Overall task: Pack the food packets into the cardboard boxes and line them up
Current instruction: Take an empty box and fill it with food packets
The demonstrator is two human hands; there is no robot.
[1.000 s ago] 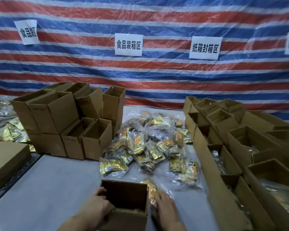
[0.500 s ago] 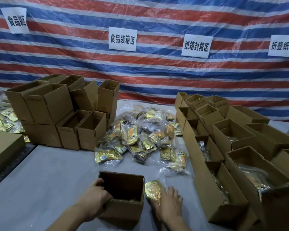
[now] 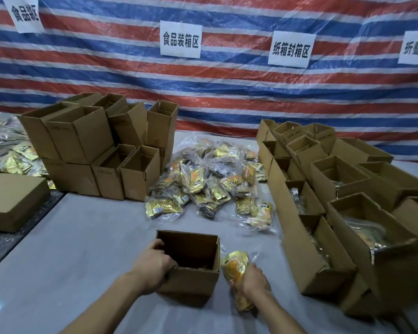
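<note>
**Head view.** One open box (image 3: 191,282) stands on the surface (image 3: 82,237) directly in front of the person. All positions below are given relative to it.

- The left hand (image 3: 152,266) grips the box's left wall, with the fingers curled over the rim into the opening.
- The right hand (image 3: 253,278) holds one packet (image 3: 234,263) just right of the box, with the fingers wrapped round the packet's lower half.
- The packet's top leans toward the box's right wall and is outside the opening.
- The inside of the box is dark, so it cannot be told whether it already holds anything.

**Progress (judgement).** The task is partly done.

- Right of the box, a row of boxes (image 3: 319,268) runs away from the person, and several of them show packets inside.
- Behind the box lies a pile of packets (image 3: 208,182), not yet packed.
- Behind and to the left stands a stack of boxes (image 3: 82,141), empty as far as can be seen.

**Clearance.**

- Bare surface lies left of the box and between the box and the pile.
- The gap to the row of boxes on the right is narrow, and the right hand works inside it.
- A flat carton (image 3: 10,196) sits far left, beyond the surface edge.
</note>
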